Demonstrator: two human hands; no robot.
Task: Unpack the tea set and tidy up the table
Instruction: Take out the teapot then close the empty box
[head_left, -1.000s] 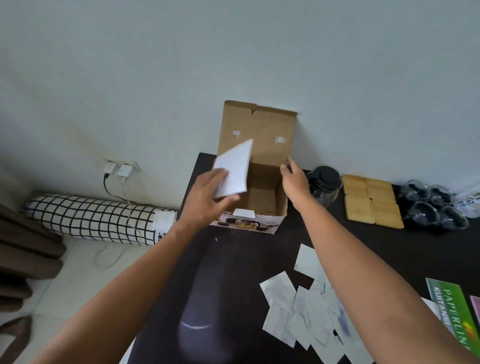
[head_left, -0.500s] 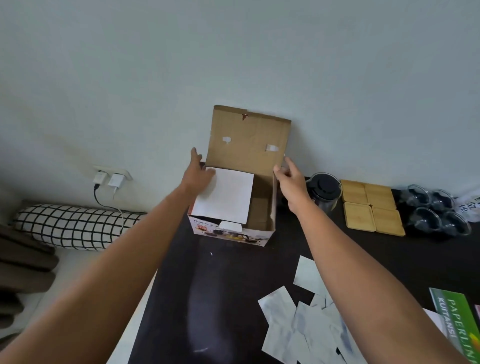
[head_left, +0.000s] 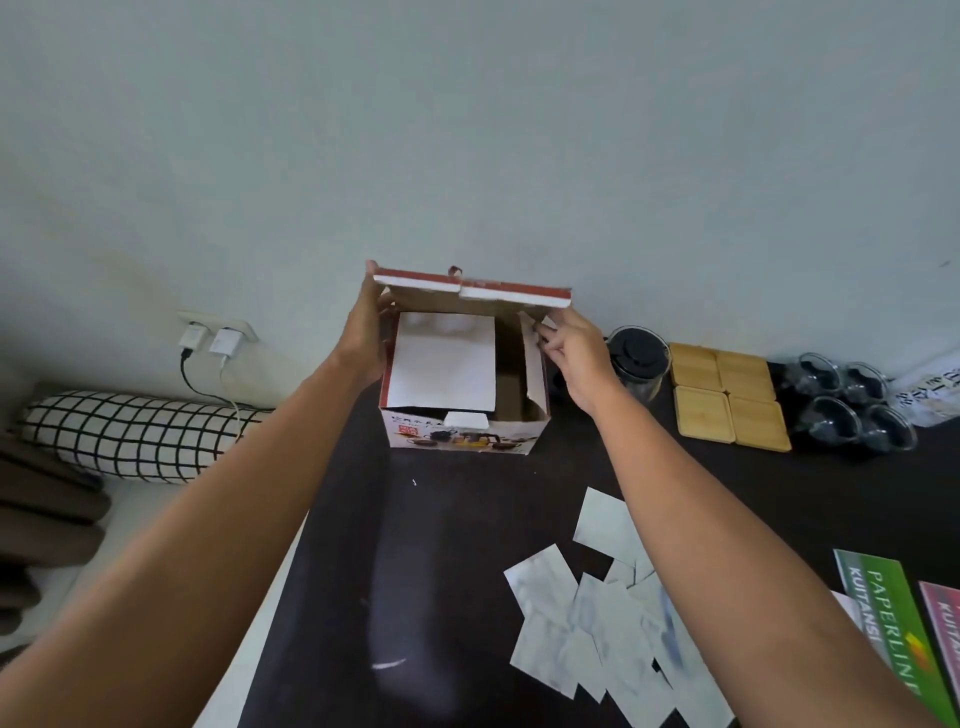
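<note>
The tea set box (head_left: 462, 439), cardboard with a printed front, stands at the back of the dark table (head_left: 457, 545). A white sheet (head_left: 441, 366) lies inside it. Its lid (head_left: 470, 288) is tipped forward, nearly level above the opening. My left hand (head_left: 371, 332) holds the lid's left end. My right hand (head_left: 571, 353) pinches the right side flap (head_left: 532, 358) at the box's right edge. A glass teapot with a black lid (head_left: 636, 358), wooden coasters (head_left: 727, 397) and several glass cups (head_left: 852, 402) stand to the right of the box.
Several white paper sheets (head_left: 608, 639) lie scattered on the table's front right. Green and pink booklets (head_left: 893, 618) lie at the right edge. Left of the table, a checked bolster (head_left: 135, 434) lies on the floor under plugged chargers (head_left: 213, 340). The wall is just behind the box.
The white sheet went from my left hand into the box. The lid, upright before, has swung forward over the opening, with my left hand now on its left end.
</note>
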